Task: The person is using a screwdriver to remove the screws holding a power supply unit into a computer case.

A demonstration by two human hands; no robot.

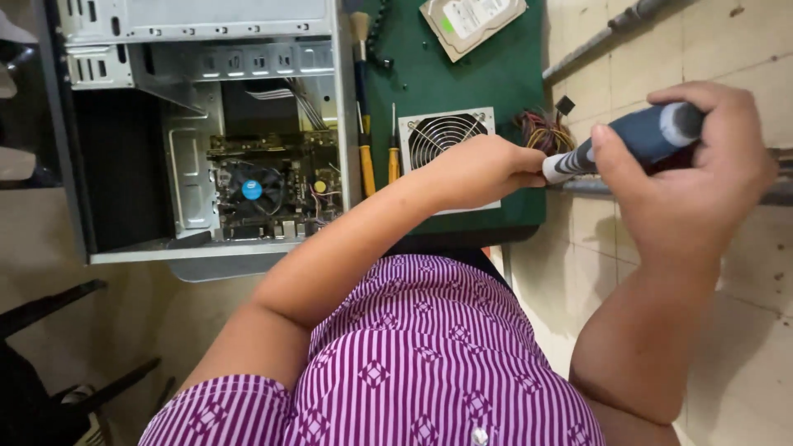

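My right hand [690, 177] grips the dark blue and grey handle of a screwdriver [640, 136], held up over the tiled floor to the right of the table. My left hand [479, 169] pinches the white front end of that handle with closed fingertips. Just behind my left hand lies a power supply unit [446, 136] with a round fan grille, its bundle of coloured wires [545, 130] trailing off the table's right edge.
An open computer case [206, 132] with a motherboard and a blue-centred fan [252, 190] lies on the left. A green mat [496, 74] holds a brush [361, 49], two yellow-handled screwdrivers [368, 161] and a hard drive [471, 23]. Dark chair legs [49, 306] stand at lower left.
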